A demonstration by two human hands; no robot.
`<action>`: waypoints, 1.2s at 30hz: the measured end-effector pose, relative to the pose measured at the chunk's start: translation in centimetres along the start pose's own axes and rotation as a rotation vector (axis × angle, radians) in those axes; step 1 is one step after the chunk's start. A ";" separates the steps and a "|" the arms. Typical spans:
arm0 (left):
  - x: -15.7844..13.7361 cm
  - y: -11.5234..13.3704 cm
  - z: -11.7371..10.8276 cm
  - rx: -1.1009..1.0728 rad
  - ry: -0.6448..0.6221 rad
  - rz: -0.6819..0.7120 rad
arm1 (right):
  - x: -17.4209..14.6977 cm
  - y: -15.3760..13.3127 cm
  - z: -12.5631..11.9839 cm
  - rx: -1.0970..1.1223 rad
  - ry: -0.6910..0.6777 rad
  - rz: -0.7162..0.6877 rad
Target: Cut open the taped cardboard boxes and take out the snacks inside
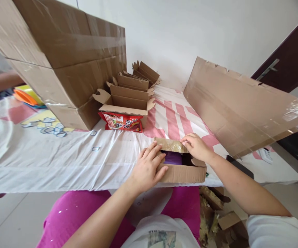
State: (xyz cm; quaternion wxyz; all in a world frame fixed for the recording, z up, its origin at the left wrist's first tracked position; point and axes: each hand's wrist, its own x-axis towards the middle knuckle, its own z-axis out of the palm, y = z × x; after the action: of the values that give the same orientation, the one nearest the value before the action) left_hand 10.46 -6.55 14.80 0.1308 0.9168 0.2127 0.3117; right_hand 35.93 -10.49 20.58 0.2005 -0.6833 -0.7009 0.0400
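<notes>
In front of me a small cardboard box (182, 173) stands near the table's front edge, its lid flap (171, 145) raised and a strip of clear tape on it. Something purple (173, 158) shows inside. My left hand (149, 167) lies over the box's left end with the fingers stretched out, touching flap and front wall. At the flap's right corner my right hand (194, 146) is closed in a pinch on its taped edge. Beyond the box, a red printed food packet (121, 122) leans against an open cardboard box (128, 100).
Several open boxes (146, 72) line up behind. Large taped cartons (86, 69) rise on the left, and a cardboard panel (242, 103) on the right. Small looped pieces (53, 127) lie left on the cloth. A person's arm (1, 82) shows far left; cardboard scraps (228, 220) are below.
</notes>
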 end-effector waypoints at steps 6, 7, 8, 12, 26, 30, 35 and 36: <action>0.0 0.2 -0.1 0.018 -0.001 -0.012 | 0.7 -1.8 -0.9 -0.036 -0.095 0.173; 0.0 0.2 -0.1 0.020 -0.001 -0.011 | 0.9 -2.1 -1.0 -0.037 -0.128 0.220; 0.0 0.2 -0.1 0.023 -0.002 -0.010 | 1.1 -2.2 -1.0 -0.038 -0.160 0.261; 0.0 0.2 -0.1 0.033 -0.008 -0.009 | 1.8 -2.6 -1.1 -0.067 -0.228 0.316; 0.1 0.5 0.1 0.090 -0.012 -0.051 | -0.6 -3.7 -1.6 -0.111 -0.244 0.123; 0.1 0.6 0.1 0.095 -0.006 -0.051 | -1.7 -3.4 -2.9 0.104 -0.276 0.143; 0.1 0.6 -0.1 0.090 -0.019 -0.056 | -2.6 -2.8 -4.2 0.511 -0.313 0.145; 0.2 0.6 -0.1 0.088 -0.021 -0.056 | -2.7 -2.5 -4.2 0.582 -0.303 0.142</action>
State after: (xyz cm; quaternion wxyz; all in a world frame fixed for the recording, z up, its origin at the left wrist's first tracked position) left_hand 10.72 -7.02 15.19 0.1015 0.9184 0.2505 0.2888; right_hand 34.91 -14.23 24.67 0.2772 -0.6308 -0.6328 0.3534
